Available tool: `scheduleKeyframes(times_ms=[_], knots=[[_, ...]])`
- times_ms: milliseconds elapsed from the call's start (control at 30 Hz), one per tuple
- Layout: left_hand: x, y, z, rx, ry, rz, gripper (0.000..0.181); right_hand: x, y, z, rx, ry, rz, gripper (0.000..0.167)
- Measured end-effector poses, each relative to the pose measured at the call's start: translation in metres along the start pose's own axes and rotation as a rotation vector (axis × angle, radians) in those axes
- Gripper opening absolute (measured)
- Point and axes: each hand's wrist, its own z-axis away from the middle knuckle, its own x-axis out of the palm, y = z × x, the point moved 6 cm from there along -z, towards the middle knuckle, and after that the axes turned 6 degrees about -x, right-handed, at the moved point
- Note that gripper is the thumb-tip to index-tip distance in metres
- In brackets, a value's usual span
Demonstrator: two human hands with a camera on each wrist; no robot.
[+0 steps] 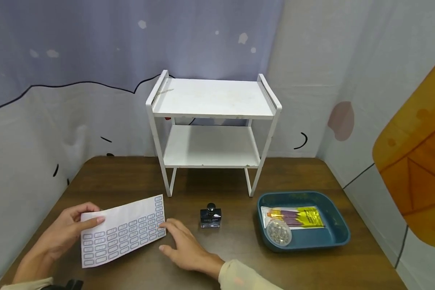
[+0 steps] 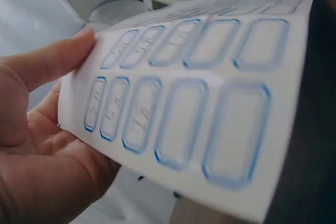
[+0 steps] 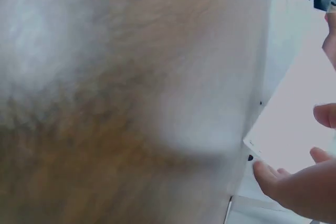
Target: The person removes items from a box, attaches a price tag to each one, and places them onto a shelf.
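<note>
Pinching label sheet (image 1: 125,231) by edge, left hand (image 1: 67,229), right hand (image 1: 186,245) loosely spread at opposite edge, roomy tabletop (image 1: 127,181) beyond

A white 2-tier shelf (image 1: 214,98) stands on a brown table (image 1: 123,177) before patterned curtains (image 1: 210,48).

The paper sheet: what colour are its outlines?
Its outlines are blue, clearest in the left wrist view.

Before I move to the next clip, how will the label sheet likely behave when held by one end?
The label sheet is probably flexible, as it bows gently. Yet it may hold some shape, since it spans out from the left hand without folding. It looks thin, so it is likely light.
</note>
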Motion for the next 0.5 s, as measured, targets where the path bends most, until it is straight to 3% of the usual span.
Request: scheduleKeyframes(times_ms=[100, 200, 300, 500], knots=[[0.008, 0.003, -0.001, 0.099, -0.085, 0.199, 0.036, -0.011, 0.007, -0.002, 0.063, 0.155, -0.15, 0.051], [0.014, 0.005, 0.0, 0.18, -0.137, 0.374, 0.042, -0.021, 0.012, -0.004, 0.125, 0.25, -0.312, 0.058], [0.022, 0.009, 0.001, 0.256, -0.217, 0.538, 0.044, -0.027, 0.015, -0.006, 0.157, 0.254, -0.414, 0.067], [0.046, 0.025, 0.005, 0.381, -0.47, 0.796, 0.046, -0.026, 0.012, -0.01, 0.179, 0.206, -0.735, 0.081]])
